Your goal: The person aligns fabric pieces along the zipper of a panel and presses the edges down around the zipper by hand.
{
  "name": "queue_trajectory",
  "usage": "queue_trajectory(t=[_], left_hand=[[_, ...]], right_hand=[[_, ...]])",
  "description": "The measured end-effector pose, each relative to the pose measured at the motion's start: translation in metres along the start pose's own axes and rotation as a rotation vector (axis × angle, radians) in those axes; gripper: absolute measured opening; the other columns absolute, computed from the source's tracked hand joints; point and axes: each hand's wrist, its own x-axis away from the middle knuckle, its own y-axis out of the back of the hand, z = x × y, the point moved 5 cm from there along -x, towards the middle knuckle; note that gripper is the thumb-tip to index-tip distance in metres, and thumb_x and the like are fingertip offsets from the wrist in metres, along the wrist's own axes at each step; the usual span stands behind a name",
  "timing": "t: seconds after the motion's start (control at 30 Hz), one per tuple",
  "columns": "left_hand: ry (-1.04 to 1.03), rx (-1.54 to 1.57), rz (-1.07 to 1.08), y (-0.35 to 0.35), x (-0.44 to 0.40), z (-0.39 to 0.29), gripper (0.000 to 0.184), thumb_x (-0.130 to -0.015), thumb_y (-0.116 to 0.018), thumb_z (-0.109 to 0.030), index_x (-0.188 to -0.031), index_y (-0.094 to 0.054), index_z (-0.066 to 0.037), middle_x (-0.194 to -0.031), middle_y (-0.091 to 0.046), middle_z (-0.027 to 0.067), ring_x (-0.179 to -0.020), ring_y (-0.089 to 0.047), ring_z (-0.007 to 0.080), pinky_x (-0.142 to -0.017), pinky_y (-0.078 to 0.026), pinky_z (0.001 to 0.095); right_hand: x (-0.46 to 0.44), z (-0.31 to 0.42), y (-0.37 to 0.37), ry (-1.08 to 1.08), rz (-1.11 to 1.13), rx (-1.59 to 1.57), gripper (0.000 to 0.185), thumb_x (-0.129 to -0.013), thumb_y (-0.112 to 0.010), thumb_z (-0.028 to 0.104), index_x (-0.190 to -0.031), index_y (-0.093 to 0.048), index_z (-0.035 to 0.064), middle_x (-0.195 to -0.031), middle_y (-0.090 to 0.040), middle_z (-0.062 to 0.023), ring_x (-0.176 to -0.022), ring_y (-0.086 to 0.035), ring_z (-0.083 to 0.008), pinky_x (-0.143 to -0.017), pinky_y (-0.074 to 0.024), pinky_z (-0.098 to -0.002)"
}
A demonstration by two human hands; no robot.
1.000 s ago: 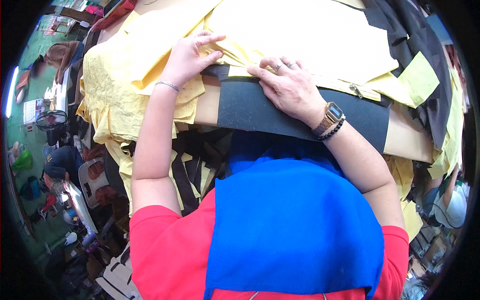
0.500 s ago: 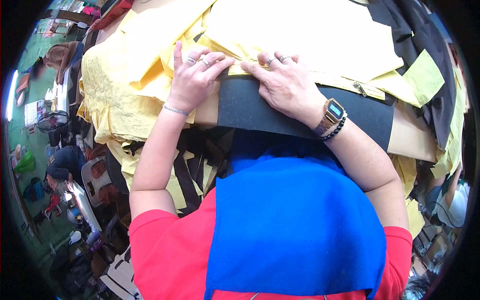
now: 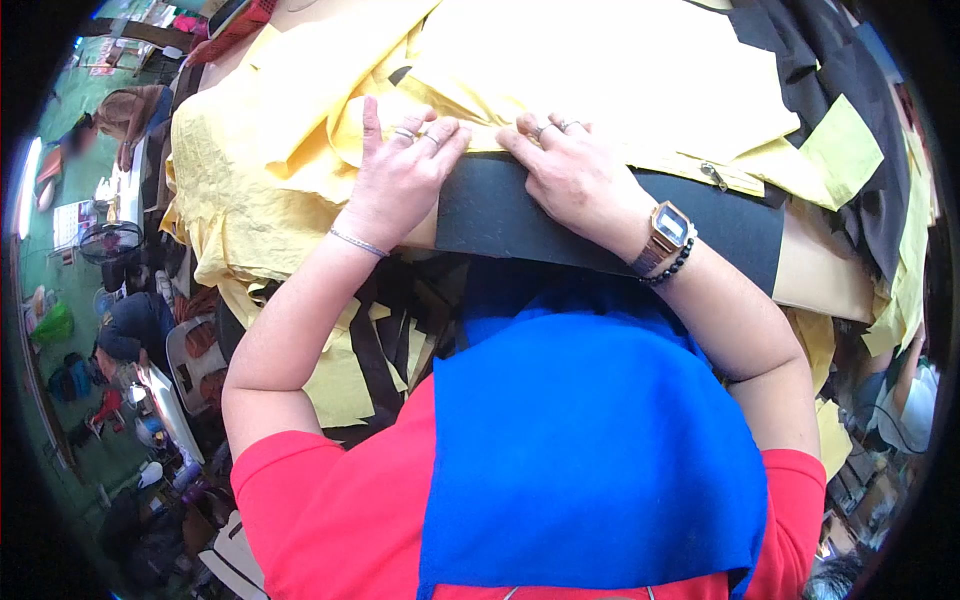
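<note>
Bright yellow fabric [image 3: 600, 70] spreads before me, overexposed in its middle. A zipper [image 3: 713, 176] with a metal pull runs along its near edge, to the right of my hands. My left hand [image 3: 405, 170] is closed on the near edge, thumb and fingertips together, the little finger side raised. Just to the right, my right hand [image 3: 580, 175] grips the same edge with bent fingers, its fingertips partly lost in the glare. A small gap separates the two hands. Beneath the edge lies a black mat [image 3: 600, 225].
Crumpled yellow cloth [image 3: 235, 180] hangs at the left. A yellow-green piece [image 3: 845, 150] and black cloth [image 3: 870, 90] lie at the right. A red basket [image 3: 230, 35] stands back left. Other people sit at tables on the left, near a fan [image 3: 110, 242].
My left hand has shifted slightly down and right along the edge, with its elbow moving outward. The right hand stays almost in place. A little more fabric fold shows above the left hand.
</note>
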Motion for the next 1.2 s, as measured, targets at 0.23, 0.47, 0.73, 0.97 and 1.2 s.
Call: queue_trajectory(t=[0.23, 0.47, 0.73, 0.97, 1.2], left_hand=[[0.087, 0.027, 0.071, 0.006, -0.002, -0.012, 0.04, -0.092, -0.059, -0.012, -0.128, -0.068, -0.024, -0.12, -0.067, -0.0066, -0.119, -0.062, 0.0151, -0.122, -0.003, 0.0696], [0.092, 0.037, 0.059, 0.004, -0.001, -0.013, 0.037, -0.091, -0.058, -0.012, -0.126, -0.068, -0.022, -0.12, -0.065, -0.0014, -0.122, -0.061, 0.0197, -0.121, -0.013, 0.0694], [0.104, 0.337, -0.046, 0.033, -0.052, -0.06, 0.029, -0.093, -0.069, -0.019, -0.121, -0.07, -0.014, -0.122, -0.066, 0.0079, -0.115, -0.062, 0.0269, -0.112, -0.036, 0.0553], [-0.138, 0.675, -0.06, 0.027, -0.141, -0.196, 0.064, -0.096, -0.063, -0.049, -0.145, -0.054, -0.009, -0.141, -0.055, 0.0152, -0.132, -0.052, 0.0333, -0.111, -0.041, 0.0465], [-0.075, 0.6, 0.018, 0.023, -0.15, -0.213, 0.075, -0.096, -0.056, -0.061, -0.15, -0.05, -0.01, -0.147, -0.053, 0.0157, -0.136, -0.047, 0.035, -0.112, -0.035, 0.05]], right_hand=[[0.004, 0.003, -0.002, 0.013, -0.079, -0.04, 0.037, -0.085, -0.063, 0.013, -0.121, -0.061, 0.0049, -0.118, -0.064, -0.0115, -0.105, -0.065, -0.0262, -0.092, -0.0505, -0.043], [0.036, -0.018, 0.017, -0.082, -0.109, 0.052, 0.026, -0.081, -0.066, 0.011, -0.106, -0.066, 0.006, -0.109, -0.067, -0.0108, -0.101, -0.066, -0.0285, -0.091, -0.0506, -0.0427], [0.147, -0.126, 0.132, -0.416, -0.234, 0.146, 0.03, -0.087, -0.076, 0.024, -0.109, -0.069, 0.006, -0.115, -0.068, -0.013, -0.108, -0.067, -0.0306, -0.094, -0.0515, -0.0427], [0.184, -0.174, 0.149, -0.474, -0.142, 0.259, 0.031, -0.084, -0.081, 0.031, -0.103, -0.07, 0.0096, -0.12, -0.067, -0.0082, -0.106, -0.066, -0.0317, -0.092, -0.0502, -0.0441], [0.158, -0.227, 0.14, -0.577, 0.033, -0.317, 0.026, -0.098, -0.071, 0.025, -0.099, -0.068, -0.0008, -0.081, -0.07, -0.0039, -0.077, -0.065, -0.0091, -0.073, -0.0522, -0.0273]])
